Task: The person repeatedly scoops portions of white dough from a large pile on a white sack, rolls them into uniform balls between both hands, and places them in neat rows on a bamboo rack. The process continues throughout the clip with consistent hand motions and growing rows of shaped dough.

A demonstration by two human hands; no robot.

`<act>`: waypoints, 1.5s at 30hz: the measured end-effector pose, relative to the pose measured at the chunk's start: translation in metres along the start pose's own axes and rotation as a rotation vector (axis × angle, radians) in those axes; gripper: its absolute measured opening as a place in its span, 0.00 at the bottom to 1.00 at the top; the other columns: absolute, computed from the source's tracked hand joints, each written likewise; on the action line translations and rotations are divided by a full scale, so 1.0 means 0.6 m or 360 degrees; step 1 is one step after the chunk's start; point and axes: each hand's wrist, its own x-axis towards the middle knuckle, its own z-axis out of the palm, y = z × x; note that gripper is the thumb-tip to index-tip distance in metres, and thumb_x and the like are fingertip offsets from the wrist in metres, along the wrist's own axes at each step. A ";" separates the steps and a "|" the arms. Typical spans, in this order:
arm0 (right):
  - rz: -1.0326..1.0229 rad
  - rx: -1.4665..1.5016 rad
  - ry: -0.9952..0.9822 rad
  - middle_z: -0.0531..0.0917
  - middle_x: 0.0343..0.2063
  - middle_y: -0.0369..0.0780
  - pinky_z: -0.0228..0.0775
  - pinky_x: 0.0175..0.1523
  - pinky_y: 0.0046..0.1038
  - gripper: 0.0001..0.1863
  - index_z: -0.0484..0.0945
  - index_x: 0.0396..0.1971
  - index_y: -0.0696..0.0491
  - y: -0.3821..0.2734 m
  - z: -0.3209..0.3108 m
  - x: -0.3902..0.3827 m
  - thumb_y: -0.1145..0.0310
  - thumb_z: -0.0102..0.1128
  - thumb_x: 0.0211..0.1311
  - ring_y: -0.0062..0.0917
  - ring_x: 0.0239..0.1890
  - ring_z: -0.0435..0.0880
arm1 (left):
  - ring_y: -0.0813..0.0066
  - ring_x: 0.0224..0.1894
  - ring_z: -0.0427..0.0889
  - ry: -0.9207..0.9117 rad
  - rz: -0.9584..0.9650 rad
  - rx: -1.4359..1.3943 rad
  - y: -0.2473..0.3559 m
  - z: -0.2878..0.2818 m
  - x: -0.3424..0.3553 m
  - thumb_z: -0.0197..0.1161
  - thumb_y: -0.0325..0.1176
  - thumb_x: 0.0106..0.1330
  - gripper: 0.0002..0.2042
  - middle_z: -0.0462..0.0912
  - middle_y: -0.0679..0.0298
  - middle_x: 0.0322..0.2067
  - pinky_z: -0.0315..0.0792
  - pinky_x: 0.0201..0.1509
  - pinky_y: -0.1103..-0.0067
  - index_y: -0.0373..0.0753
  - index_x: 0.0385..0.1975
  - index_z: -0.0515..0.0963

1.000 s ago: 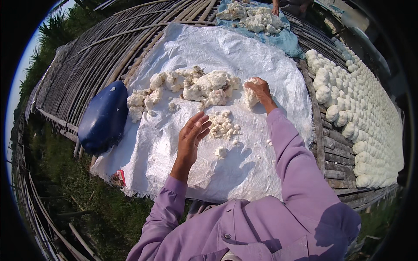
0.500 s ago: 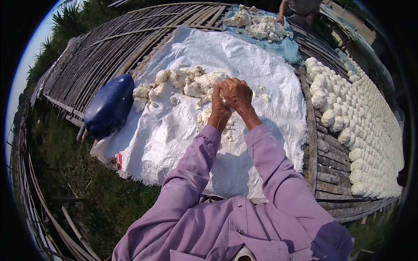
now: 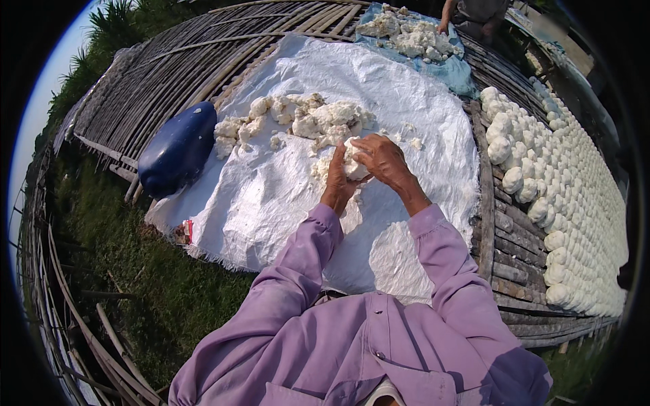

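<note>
A rounded white lump of crumbly, dough-like stuff (image 3: 353, 162) sits between my two hands, above the near side of a loose pile. My left hand (image 3: 338, 181) cups it from the left and below, thumb up along its side. From the right, my right hand (image 3: 384, 160) bends its fingers over the lump's upper edge. Just beyond my hands, the pile of crumbly white clumps (image 3: 317, 122) stretches leftward across a white woven sheet (image 3: 250, 203). Small crumbs lie around it. The palms and the lump's underside are hidden.
A dark blue rounded container (image 3: 177, 149) rests at the sheet's left edge. Many white balls (image 3: 575, 223) stand in rows on the slatted rack (image 3: 518, 254) at right. At the far side, another person's hand (image 3: 443, 27) is beside clumps on a blue-green cloth (image 3: 457, 73).
My hands have parted from a tight clasp, and the white lump now shows between them. My right hand has shifted right and nearer. The whole view has tilted slightly.
</note>
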 end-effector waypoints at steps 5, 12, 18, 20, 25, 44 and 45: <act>0.0775 0.1244 -0.0142 0.86 0.34 0.37 0.80 0.34 0.23 0.15 0.85 0.45 0.59 0.033 -0.028 0.043 0.65 0.70 0.62 0.17 0.32 0.84 | 0.53 0.56 0.81 -0.0027 -0.0032 0.0013 0.004 -0.021 -0.017 0.60 0.67 0.64 0.37 0.78 0.56 0.57 0.72 0.58 0.44 0.46 0.64 0.68; 0.0146 0.0787 0.0811 0.85 0.50 0.45 0.71 0.63 0.32 0.29 0.80 0.55 0.60 -0.043 -0.069 0.063 0.48 0.60 0.70 0.31 0.55 0.82 | 0.48 0.63 0.76 -0.0155 0.0028 -0.0150 0.043 -0.010 -0.030 0.59 0.72 0.61 0.43 0.74 0.53 0.63 0.68 0.62 0.41 0.47 0.68 0.65; 0.0818 0.1058 0.0359 0.84 0.49 0.47 0.73 0.57 0.37 0.24 0.85 0.48 0.55 -0.037 0.009 0.041 0.48 0.53 0.73 0.39 0.53 0.82 | 0.46 0.65 0.72 -0.0477 -0.0055 -0.0324 0.045 0.034 0.001 0.48 0.83 0.55 0.61 0.64 0.48 0.67 0.65 0.68 0.44 0.32 0.73 0.48; 0.0242 0.0397 0.1096 0.81 0.55 0.48 0.68 0.63 0.36 0.25 0.82 0.54 0.55 -0.025 0.003 0.028 0.49 0.50 0.76 0.40 0.59 0.78 | 0.43 0.68 0.67 -0.0316 -0.0103 -0.0541 0.029 0.038 0.007 0.52 0.78 0.59 0.55 0.67 0.46 0.64 0.65 0.68 0.44 0.37 0.73 0.51; 0.0135 0.0492 0.0544 0.85 0.52 0.48 0.73 0.61 0.33 0.26 0.81 0.55 0.58 -0.044 -0.077 -0.017 0.50 0.48 0.78 0.40 0.55 0.84 | 0.39 0.68 0.67 -0.0192 -0.0215 -0.0670 -0.003 0.056 0.008 0.54 0.71 0.65 0.43 0.67 0.47 0.65 0.60 0.70 0.41 0.42 0.69 0.62; 0.0014 0.0018 0.1573 0.87 0.44 0.45 0.75 0.56 0.38 0.24 0.84 0.49 0.55 0.035 -0.175 -0.147 0.51 0.47 0.77 0.38 0.49 0.85 | 0.47 0.64 0.73 -0.0422 -0.0335 -0.0193 -0.150 0.192 -0.033 0.59 0.77 0.56 0.48 0.74 0.53 0.60 0.67 0.66 0.44 0.41 0.65 0.65; 0.0088 -0.0154 0.1185 0.87 0.43 0.44 0.75 0.54 0.38 0.23 0.85 0.46 0.54 0.042 -0.171 -0.148 0.50 0.49 0.75 0.38 0.48 0.85 | 0.47 0.64 0.73 -0.0508 -0.0331 -0.0167 -0.156 0.198 -0.034 0.58 0.78 0.56 0.49 0.74 0.53 0.60 0.67 0.66 0.45 0.41 0.66 0.65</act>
